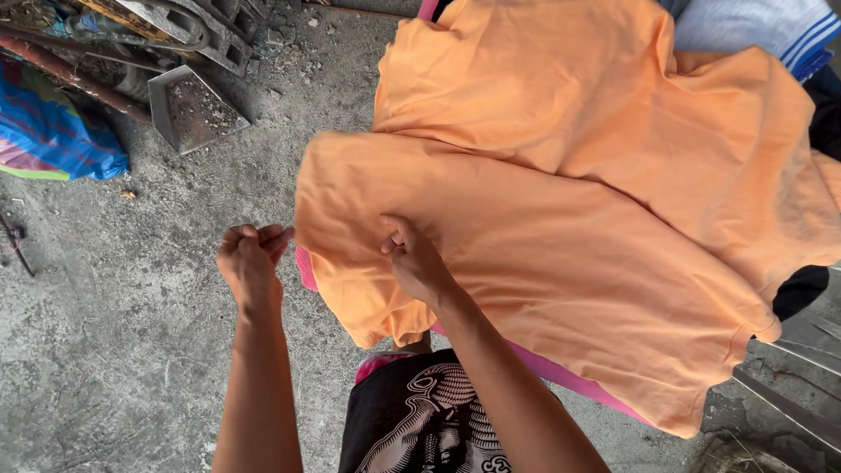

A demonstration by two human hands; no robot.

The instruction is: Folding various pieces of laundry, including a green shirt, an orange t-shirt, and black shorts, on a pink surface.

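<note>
Looking down: I see both of my bare hands raised over a rough grey concrete floor point(131, 350), working at the near edge of a large orange cloth point(561, 236).
Left hand: my left hand point(250, 258) is curled into a loose fist, fingertips pressed together at the cloth's left corner; I cannot tell for sure how much fabric is caught between them.
Right hand: my right hand point(412, 258) rests on the cloth's surface, thumb and fingers pinching a small fold of the orange fabric.
Orange cloth: it hangs spread out in front of me, reaching from the top of the view down to the lower right, with a second orange layer draped over its upper part.
Pink edge: a pink strip point(578, 381) shows beneath the cloth's lower hem and just beside my left hand.
My clothing: a black garment with a pale print point(420, 420) lies below my forearms.
Upper left: a blue sack point(48, 131) and a metal scoop point(188, 105) sit among rusty scrap, well apart from my hands.
Upper right: a grey garment with blue stripes point(771, 26) lies behind the orange cloth.
</note>
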